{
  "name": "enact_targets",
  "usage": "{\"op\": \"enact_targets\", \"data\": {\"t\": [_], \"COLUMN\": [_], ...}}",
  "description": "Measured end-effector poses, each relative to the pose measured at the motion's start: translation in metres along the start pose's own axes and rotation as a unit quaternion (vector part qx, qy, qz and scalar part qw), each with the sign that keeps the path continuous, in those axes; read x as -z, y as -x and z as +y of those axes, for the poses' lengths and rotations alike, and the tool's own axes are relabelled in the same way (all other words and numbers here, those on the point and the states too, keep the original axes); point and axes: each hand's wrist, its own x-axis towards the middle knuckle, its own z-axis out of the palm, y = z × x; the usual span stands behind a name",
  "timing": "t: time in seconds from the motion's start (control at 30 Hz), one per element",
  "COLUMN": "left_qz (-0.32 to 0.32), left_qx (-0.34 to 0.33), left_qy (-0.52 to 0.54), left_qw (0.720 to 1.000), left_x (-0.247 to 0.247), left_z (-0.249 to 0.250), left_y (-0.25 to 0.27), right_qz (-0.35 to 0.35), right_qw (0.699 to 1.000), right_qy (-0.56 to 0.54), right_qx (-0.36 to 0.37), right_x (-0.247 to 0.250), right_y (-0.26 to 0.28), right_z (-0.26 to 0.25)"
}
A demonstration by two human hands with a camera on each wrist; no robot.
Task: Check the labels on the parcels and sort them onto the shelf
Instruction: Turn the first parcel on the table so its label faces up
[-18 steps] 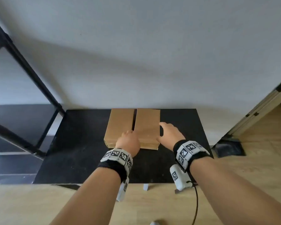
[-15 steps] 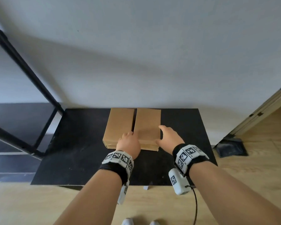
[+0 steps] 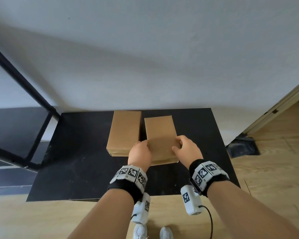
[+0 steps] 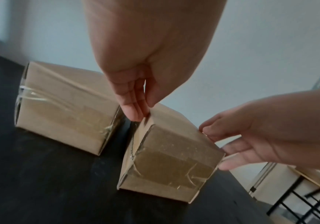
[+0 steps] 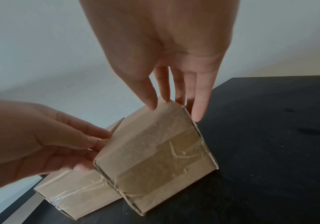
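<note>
Two plain brown cardboard parcels lie side by side on a black table (image 3: 76, 161). The left parcel (image 3: 124, 130) (image 4: 63, 109) (image 5: 75, 194) rests untouched near the wall. Both hands hold the right parcel (image 3: 160, 133) (image 4: 172, 160) (image 5: 155, 145), which sits nearer to me and slightly askew. My left hand (image 3: 140, 153) (image 4: 134, 106) pinches its left top edge, thumb on top. My right hand (image 3: 185, 149) (image 5: 174, 94) grips its right edge, thumb on top and fingers down the side. Clear tape covers both near ends. No label shows.
A black metal shelf frame (image 3: 24, 87) stands at the left, with a dark lower board behind it. A white wall backs the table. Wooden floor (image 3: 266, 169) and a door frame (image 3: 274, 111) are at the right. My shoes (image 3: 152, 232) show below the table edge.
Both hands have closed on the right parcel and drawn it toward me, opening a gap from the left parcel. Earlier they only rested at its near end.
</note>
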Motion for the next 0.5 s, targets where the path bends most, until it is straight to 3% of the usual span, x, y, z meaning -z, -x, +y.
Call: {"op": "enact_targets", "data": {"t": [0.23,0.37,0.5], "left_qz": [0.046,0.027,-0.01], "left_qx": [0.003,-0.016,0.072], "left_qy": [0.234,0.259,0.281], "left_qw": [0.971,0.965,0.957], "left_x": [-0.01,-0.004,-0.007], "left_z": [-0.012,-0.002,0.015], "left_y": [0.014,0.031,0.038], "right_qz": [-0.011,-0.011,0.048], "right_qw": [1.0,1.0,0.999], "right_qy": [-0.008,-0.02,-0.02], "right_qx": [-0.001,-0.007,0.006], "right_x": [-0.004,-0.005,0.004], "right_y": [0.012,0.019,0.023], "right_z": [0.014,0.019,0.024]}}
